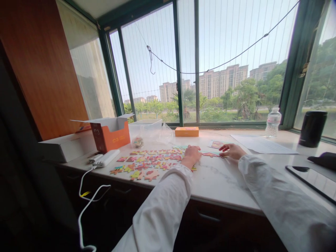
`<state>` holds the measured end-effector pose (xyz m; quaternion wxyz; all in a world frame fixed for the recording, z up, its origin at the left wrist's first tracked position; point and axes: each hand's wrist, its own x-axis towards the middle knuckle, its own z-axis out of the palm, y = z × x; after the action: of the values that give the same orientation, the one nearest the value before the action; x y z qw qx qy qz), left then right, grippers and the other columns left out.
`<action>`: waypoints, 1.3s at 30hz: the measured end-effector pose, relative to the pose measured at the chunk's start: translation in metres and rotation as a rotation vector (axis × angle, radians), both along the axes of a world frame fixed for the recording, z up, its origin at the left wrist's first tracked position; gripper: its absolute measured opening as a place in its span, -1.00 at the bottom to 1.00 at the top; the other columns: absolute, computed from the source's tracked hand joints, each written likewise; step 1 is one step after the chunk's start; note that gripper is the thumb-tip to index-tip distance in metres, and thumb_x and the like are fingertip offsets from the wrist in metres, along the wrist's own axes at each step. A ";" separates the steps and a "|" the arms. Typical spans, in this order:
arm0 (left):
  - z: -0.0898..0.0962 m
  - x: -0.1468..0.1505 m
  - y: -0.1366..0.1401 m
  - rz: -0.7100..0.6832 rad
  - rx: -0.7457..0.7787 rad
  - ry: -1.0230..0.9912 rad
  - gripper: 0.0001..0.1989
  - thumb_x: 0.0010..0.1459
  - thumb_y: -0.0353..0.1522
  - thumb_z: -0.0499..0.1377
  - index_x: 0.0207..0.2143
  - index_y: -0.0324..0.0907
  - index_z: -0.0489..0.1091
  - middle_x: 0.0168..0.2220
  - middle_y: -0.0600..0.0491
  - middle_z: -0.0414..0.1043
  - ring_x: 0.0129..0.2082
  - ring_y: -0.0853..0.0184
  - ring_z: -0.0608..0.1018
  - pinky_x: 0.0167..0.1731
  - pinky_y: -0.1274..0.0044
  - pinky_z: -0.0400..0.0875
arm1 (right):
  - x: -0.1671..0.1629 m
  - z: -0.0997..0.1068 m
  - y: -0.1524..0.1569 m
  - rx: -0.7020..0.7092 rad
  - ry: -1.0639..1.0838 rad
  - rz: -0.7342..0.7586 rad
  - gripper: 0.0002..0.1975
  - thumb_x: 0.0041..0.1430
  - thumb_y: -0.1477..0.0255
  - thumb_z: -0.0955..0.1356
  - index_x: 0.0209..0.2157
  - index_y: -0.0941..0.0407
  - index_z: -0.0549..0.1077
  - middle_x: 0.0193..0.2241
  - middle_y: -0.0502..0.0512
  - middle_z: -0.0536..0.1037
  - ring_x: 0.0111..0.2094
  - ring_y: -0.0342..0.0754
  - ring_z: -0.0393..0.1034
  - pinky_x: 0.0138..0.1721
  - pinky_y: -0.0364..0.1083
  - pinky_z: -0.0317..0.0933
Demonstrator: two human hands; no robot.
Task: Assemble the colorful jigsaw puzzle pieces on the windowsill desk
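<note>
Loose jigsaw puzzle pieces point(151, 175) in pink, red and yellow lie in rough rows on the white marbled tabletop. My left hand point(192, 154) rests at the right end of these rows, its fingers curled downward; whatever is under the fingertips is hidden. A narrow joined strip of puzzle point(210, 154), pale green and pink, runs between my two hands. At the strip's right end is my right hand point(233, 152), with bent fingers and thumb closed on a jigsaw piece at its edge. Behind the strip lies a small printed picture card point(216, 144).
An opened orange box point(115, 137), a translucent plastic bin point(145, 128) and a white power strip point(106, 158) stand left. A small orange box point(187, 131) sits by the window. Rightward are a paper sheet point(262, 144), water bottle point(273, 122), black tumbler point(313, 128) and tablet point(313, 182).
</note>
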<state>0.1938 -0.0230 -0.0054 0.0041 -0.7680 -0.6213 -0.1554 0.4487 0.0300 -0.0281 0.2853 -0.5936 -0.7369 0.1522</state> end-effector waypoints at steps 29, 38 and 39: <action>0.038 -0.129 0.025 0.198 -0.005 0.117 -0.67 0.31 -0.31 0.01 0.04 -0.05 0.43 -0.01 -0.06 0.52 0.04 0.24 0.49 0.00 0.48 0.33 | -0.010 0.000 -0.006 0.191 -0.131 -0.032 -0.70 0.13 0.16 0.30 -0.31 0.02 0.59 -0.37 0.04 0.63 -0.35 0.00 0.47 -0.29 -0.09 0.22; 0.011 -0.137 0.041 0.124 -0.064 0.060 -0.54 0.20 -0.32 0.16 0.16 0.05 0.30 0.04 -0.03 0.49 0.10 0.20 0.43 0.05 0.44 0.31 | -0.054 0.014 -0.021 0.302 -0.204 0.049 -0.67 0.18 0.12 0.27 -0.29 0.01 0.56 -0.26 0.06 0.63 -0.31 -0.01 0.46 -0.24 -0.08 0.24; 0.011 -0.137 0.041 0.120 -0.068 0.057 -0.53 0.18 -0.33 0.18 0.16 0.04 0.31 0.02 -0.04 0.49 0.09 0.19 0.43 0.05 0.42 0.31 | -0.065 0.016 -0.022 0.299 -0.229 0.080 -0.68 0.18 0.14 0.27 -0.28 0.01 0.56 -0.26 0.05 0.62 -0.31 -0.02 0.46 -0.24 -0.08 0.24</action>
<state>0.0567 0.0183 0.0057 0.0049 -0.7333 -0.6707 -0.1116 0.3837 0.0083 -0.0120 0.2784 -0.5282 -0.8020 -0.0160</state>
